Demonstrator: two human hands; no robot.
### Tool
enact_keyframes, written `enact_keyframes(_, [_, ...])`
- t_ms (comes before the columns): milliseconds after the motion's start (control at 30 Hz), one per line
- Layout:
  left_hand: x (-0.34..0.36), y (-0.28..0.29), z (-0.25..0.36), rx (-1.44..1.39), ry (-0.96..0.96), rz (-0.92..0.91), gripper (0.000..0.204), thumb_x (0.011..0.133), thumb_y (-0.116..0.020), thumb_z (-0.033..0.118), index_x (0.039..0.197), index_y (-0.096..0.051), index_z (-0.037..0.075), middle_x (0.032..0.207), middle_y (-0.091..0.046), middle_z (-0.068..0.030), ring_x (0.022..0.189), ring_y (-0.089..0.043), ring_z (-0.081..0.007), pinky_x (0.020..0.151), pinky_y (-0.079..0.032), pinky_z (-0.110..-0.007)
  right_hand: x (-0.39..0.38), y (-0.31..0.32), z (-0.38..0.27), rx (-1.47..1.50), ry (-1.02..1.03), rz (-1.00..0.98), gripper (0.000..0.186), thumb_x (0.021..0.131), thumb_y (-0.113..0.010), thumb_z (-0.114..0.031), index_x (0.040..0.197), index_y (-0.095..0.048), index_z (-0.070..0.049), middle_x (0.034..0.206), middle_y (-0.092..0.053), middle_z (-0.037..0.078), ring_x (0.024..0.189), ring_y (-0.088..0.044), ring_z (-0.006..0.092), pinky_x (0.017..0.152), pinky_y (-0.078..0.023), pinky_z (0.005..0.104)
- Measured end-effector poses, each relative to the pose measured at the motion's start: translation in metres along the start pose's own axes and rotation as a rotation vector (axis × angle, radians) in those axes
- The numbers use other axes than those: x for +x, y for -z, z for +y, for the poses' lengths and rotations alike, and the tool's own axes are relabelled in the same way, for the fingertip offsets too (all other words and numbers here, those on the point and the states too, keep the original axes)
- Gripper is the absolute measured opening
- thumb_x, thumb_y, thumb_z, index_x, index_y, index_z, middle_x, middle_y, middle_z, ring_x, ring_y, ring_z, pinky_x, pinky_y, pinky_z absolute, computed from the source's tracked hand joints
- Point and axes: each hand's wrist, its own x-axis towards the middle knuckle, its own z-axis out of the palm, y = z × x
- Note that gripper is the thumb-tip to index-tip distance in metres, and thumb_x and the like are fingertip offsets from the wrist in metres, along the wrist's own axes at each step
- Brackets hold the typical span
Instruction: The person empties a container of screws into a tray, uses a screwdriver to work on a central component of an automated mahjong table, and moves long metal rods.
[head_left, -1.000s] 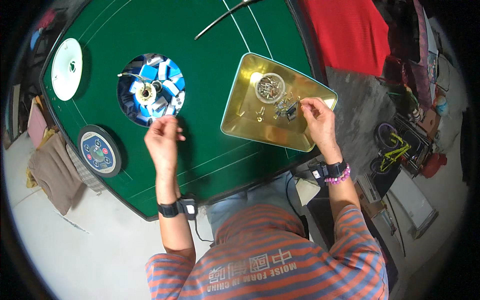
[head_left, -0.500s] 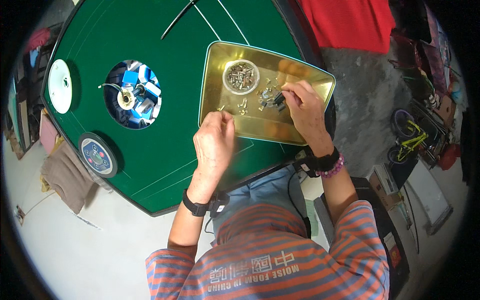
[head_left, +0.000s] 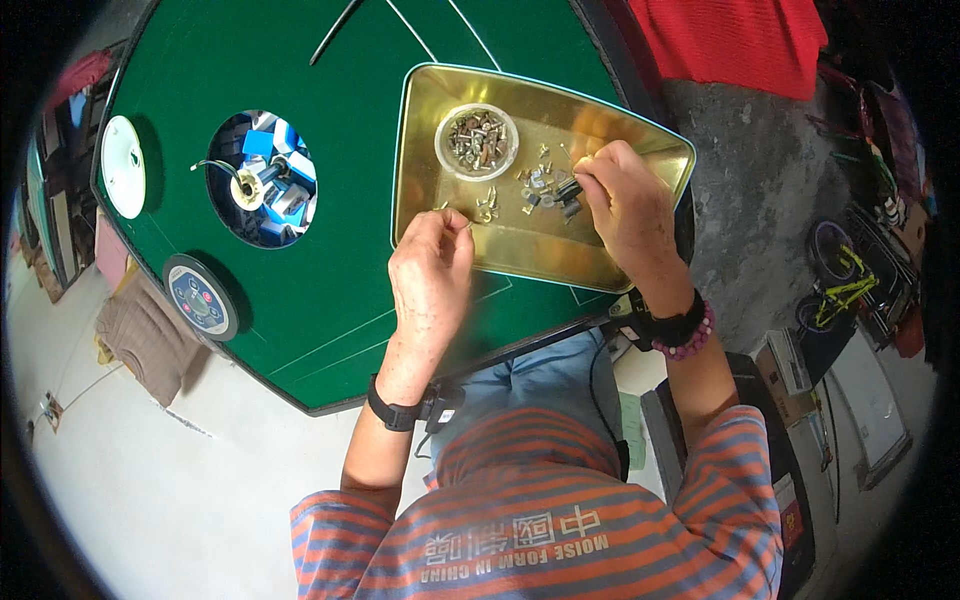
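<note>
Currently, the fingertips of the left hand (head_left: 430, 280) are pressed together over the near left part of the gold tray (head_left: 530, 252); whether anything is pinched cannot be told. The thumb and forefinger of the right hand (head_left: 641, 215) are brought close together beside small dark pieces (head_left: 570, 190), and whether one is gripped cannot be made out. Brass-coloured screws (head_left: 488, 204) are scattered between the hands, with metal fasteners (head_left: 480, 140) held in a round tub (head_left: 438, 150) behind. The tray is set on a green tabletop (head_left: 345, 290).
</note>
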Motion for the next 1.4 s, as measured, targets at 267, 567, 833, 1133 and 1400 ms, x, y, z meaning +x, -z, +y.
enact_keyframes(267, [0.006,-0.007,0.002,0.037,-0.030,0.000,0.009,0.083,-0.069,-0.001,0.089,-0.064,0.001,0.072,-0.059,-0.0071,0.055,-0.053,-0.0126,0.053,-0.045,-0.027,0.015,-0.005,-0.008,0.053,0.153,-0.026,0.018,0.076,-0.071,-0.003,0.092,-0.064,-0.007,0.086,-0.057,0.007,0.086,-0.058,0.0266,0.073,-0.045,0.0379])
enact_keyframes(567, [0.008,-0.006,0.003,0.046,-0.032,-0.009,0.012,0.081,-0.071,0.000,0.091,-0.065,0.002,0.077,-0.059,-0.0086,0.058,-0.056,-0.0165,0.055,-0.047,-0.030,0.008,0.009,-0.004,-0.082,0.095,-0.009,0.016,0.074,-0.073,-0.007,0.088,-0.065,-0.009,0.087,-0.055,0.005,0.086,-0.055,0.0252,0.075,-0.041,0.0391])
enact_keyframes(833, [0.007,-0.012,0.007,0.075,-0.076,-0.037,0.011,0.082,-0.071,0.002,0.093,-0.069,0.004,0.081,-0.060,-0.0078,0.061,-0.059,-0.0184,0.058,-0.048,-0.030,-0.005,0.003,-0.013,-0.044,0.147,-0.144,0.020,0.074,-0.073,-0.008,0.093,-0.067,-0.010,0.090,-0.055,0.004,0.089,-0.054,0.0255,0.079,-0.040,0.0404])
enact_keyframes(1133, [0.006,-0.006,0.010,0.106,-0.036,-0.044,0.012,0.082,-0.071,0.002,0.093,-0.069,0.004,0.082,-0.060,-0.0084,0.065,-0.061,-0.0202,0.060,-0.049,-0.031,0.011,-0.008,-0.019,-0.038,0.149,-0.096,0.019,0.074,-0.072,-0.007,0.092,-0.065,-0.010,0.089,-0.054,0.004,0.088,-0.054,0.0247,0.079,-0.039,0.0393])
enact_keyframes(1400, [0.001,0.000,-0.001,0.097,-0.001,-0.008,0.014,0.080,-0.072,-0.001,0.093,-0.068,0.003,0.081,-0.060,-0.0088,0.066,-0.062,-0.0206,0.061,-0.050,-0.031,0.006,-0.007,-0.020,-0.100,0.127,-0.099,0.020,0.072,-0.074,-0.007,0.090,-0.065,-0.010,0.088,-0.053,0.004,0.088,-0.053,0.0254,0.079,-0.039,0.0394])
